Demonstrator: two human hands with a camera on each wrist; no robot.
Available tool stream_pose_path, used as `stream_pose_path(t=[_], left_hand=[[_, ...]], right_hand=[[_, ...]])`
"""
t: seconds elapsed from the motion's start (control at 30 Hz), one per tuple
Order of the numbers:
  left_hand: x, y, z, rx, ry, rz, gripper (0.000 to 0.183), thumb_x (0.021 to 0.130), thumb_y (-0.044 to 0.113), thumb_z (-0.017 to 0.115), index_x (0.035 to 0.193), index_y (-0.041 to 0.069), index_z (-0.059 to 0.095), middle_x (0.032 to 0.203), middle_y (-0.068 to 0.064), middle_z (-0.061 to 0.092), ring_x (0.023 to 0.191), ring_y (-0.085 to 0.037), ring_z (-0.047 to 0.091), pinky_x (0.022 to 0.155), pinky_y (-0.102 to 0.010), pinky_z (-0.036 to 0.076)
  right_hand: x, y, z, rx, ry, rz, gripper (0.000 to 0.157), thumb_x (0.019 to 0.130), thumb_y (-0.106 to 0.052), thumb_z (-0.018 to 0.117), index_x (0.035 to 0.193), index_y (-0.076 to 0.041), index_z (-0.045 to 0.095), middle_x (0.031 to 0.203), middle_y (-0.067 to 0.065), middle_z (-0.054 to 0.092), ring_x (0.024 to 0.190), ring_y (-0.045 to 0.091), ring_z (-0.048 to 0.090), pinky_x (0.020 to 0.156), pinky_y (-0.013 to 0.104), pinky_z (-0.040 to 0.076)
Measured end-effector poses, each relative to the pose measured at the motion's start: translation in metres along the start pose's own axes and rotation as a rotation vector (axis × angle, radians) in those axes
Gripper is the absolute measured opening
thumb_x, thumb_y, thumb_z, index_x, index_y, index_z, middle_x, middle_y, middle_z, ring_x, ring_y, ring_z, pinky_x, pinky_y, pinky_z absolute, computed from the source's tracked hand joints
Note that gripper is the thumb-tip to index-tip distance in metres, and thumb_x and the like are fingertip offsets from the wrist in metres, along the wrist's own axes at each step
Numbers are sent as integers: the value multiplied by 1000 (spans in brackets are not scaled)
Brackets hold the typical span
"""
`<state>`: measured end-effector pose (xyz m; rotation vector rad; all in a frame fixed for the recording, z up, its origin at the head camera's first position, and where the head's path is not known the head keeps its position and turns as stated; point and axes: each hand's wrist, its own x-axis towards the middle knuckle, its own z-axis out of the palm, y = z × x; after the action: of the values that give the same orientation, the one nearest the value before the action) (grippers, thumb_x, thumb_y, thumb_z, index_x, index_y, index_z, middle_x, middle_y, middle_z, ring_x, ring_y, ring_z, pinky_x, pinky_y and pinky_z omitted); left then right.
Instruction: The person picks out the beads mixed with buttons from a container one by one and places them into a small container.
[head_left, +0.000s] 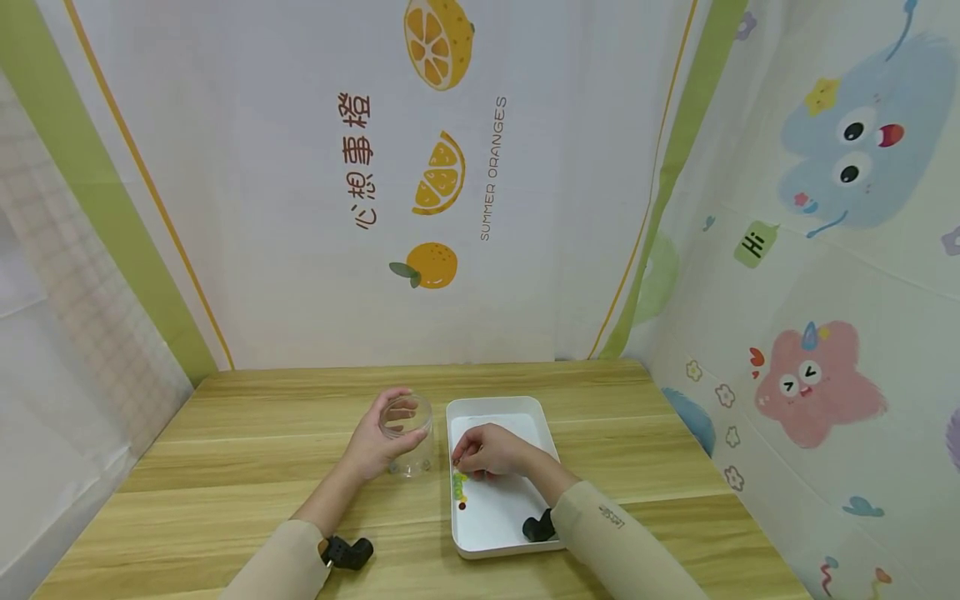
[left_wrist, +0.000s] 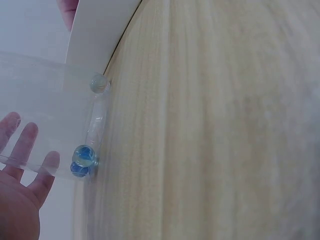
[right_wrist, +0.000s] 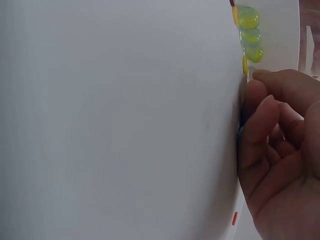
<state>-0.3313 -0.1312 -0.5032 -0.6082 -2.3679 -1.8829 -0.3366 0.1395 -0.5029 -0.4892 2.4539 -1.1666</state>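
My left hand grips a clear plastic jar round its upper part, just left of a white tray. Several glass marbles, some with blue swirls, lie at the jar's bottom. Inside the tray, my right hand has its fingers curled with the tips down by the left wall. Those fingertips hide whatever may be between them; a bit of blue shows beside a finger. Near them, yellow-green marbles sit in a row along the wall, with small yellow and dark red pieces close by.
The tray and jar stand on a wood-grain table. A printed curtain hangs behind the table, and another cloth hangs along the right. A small red piece lies by the tray's edge.
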Motion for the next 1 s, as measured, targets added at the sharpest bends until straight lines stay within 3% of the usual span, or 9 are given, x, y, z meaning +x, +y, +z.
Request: stream_pose_path(t=[0.4,1.0], left_hand=[[-1,1,0,3,3,2,76,95,13,85,158,6,43,149,-25,59,138,-48,58,116,-70,48],[-2,2,0,4,3,0,78,95,13,86,159,6,42,150,-22,59,138,-45,58,117,-70,46]], right_hand=[[-3,0,-6,33,55,-66,8,97,-11,77,104,-15,76,83,-3,69,68,11,61,59,23,50],[-4,1,-22,126,198,-72,12,100,-17,79,112,-14,76,94,0,71,75,15,65,63,25,51]])
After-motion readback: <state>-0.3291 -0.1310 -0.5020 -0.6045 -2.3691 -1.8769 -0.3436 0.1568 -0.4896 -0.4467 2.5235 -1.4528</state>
